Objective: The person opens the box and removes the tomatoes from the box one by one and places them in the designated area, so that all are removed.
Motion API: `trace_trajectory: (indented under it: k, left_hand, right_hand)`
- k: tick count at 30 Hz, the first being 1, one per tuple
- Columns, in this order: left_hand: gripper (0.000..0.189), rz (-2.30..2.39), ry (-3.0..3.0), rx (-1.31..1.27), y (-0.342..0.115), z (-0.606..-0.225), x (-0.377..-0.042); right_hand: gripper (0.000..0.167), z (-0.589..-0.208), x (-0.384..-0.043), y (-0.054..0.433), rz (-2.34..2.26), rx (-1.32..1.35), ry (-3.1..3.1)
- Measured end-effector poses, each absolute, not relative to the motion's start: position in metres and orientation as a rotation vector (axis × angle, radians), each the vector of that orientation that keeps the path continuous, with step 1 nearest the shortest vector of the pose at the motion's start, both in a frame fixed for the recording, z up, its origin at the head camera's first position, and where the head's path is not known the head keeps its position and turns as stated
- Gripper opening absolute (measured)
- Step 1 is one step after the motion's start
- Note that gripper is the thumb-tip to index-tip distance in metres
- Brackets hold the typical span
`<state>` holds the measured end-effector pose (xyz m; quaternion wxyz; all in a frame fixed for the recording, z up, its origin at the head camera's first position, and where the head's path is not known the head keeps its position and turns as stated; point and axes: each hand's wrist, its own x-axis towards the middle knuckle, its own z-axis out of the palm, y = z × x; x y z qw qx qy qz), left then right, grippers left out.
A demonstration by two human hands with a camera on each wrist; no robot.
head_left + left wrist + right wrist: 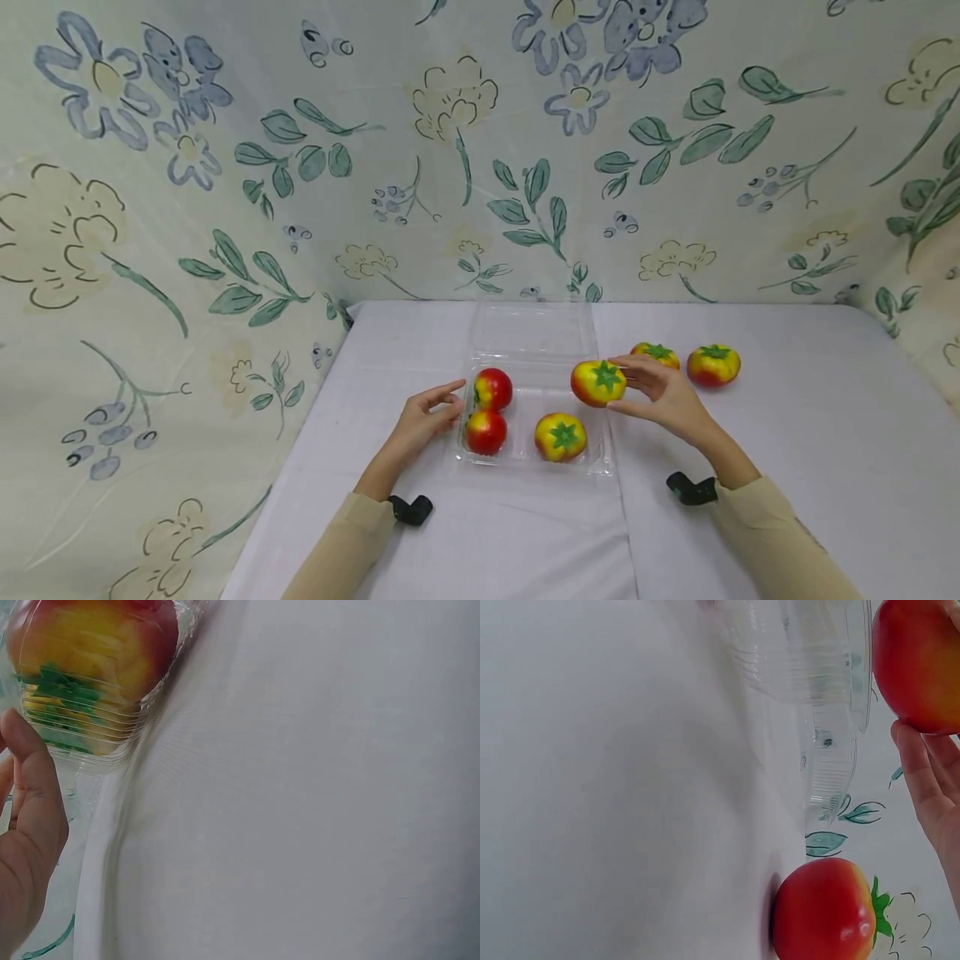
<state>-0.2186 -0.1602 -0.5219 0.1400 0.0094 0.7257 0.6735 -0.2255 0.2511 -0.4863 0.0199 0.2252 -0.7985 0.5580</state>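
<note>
A clear plastic clamshell box (517, 457) lies with its lid (534, 331) folded back. Two red tomatoes, the rear one (493, 389) and the front one (487, 432), sit in its left side. A yellow-and-red tomato (563, 437) with a green star-shaped top sits front right. My right hand (663, 395) grips another tomato (597, 383) between thumb and fingers, above the box's right edge; the right wrist view shows this tomato (919, 667) raised. My left hand (422, 422) is at the box's left wall, fingers relaxed; whether it touches the wall I cannot tell.
Two more tomatoes are on the white cloth behind my right hand: one (658, 353) partly hidden by the hand, the other (714, 365) further right. A floral curtain (450, 167) hangs behind the table. Black wrist straps sit at both sleeves.
</note>
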Motion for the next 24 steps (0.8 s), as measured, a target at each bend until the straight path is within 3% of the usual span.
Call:
trace_trajectory:
  k: [9, 24]
  left_hand:
    - [0.046, 1.920, 2.106, 0.061, -0.155, -0.491, -0.206]
    - [0.046, 1.912, 2.108, 0.047, -0.155, -0.491, -0.206]
  right_hand:
    - [0.061, -0.482, -0.222, 0.259, 1.729, 0.666, -2.448]
    - [0.060, -0.482, -0.214, 0.273, 1.717, 0.612, -2.462]
